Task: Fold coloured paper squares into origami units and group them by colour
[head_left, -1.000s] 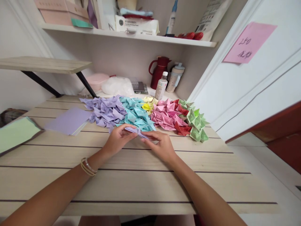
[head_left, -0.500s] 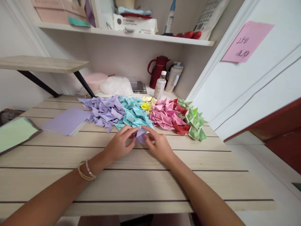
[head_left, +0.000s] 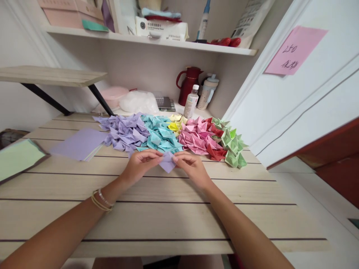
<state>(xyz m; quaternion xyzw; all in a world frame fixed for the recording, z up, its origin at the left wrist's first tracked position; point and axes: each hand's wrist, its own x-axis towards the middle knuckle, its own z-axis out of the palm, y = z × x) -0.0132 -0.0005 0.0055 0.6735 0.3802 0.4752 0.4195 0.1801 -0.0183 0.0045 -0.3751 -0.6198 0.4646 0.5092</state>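
A small folded piece of purple paper [head_left: 168, 163], diamond-shaped from above, is held between my two hands just above the slatted table [head_left: 165, 220]. My left hand [head_left: 141, 166] pinches its left corner between thumb and fingers. At the right corner, my right hand [head_left: 192, 168] grips it the same way. Right behind my fingers lie folded paper boats grouped by colour: purple boats [head_left: 127, 130], blue boats [head_left: 158, 134], yellow boats [head_left: 175, 125], pink boats [head_left: 196, 138], red boats [head_left: 216, 152] and green boats [head_left: 232, 144].
Flat purple sheets [head_left: 81, 144] and a green stack of paper [head_left: 19, 158] lie to the left, near a small raised shelf [head_left: 50, 74]. Behind the boats stand a clear bottle [head_left: 191, 101], a red jug [head_left: 189, 86] and a light tumbler [head_left: 207, 93]. A plastic bag [head_left: 139, 102] sits farther left.
Both hands have shifted their hold to the paper's opposite corners. The purple paper now shows as a flatter, wider diamond facing up.
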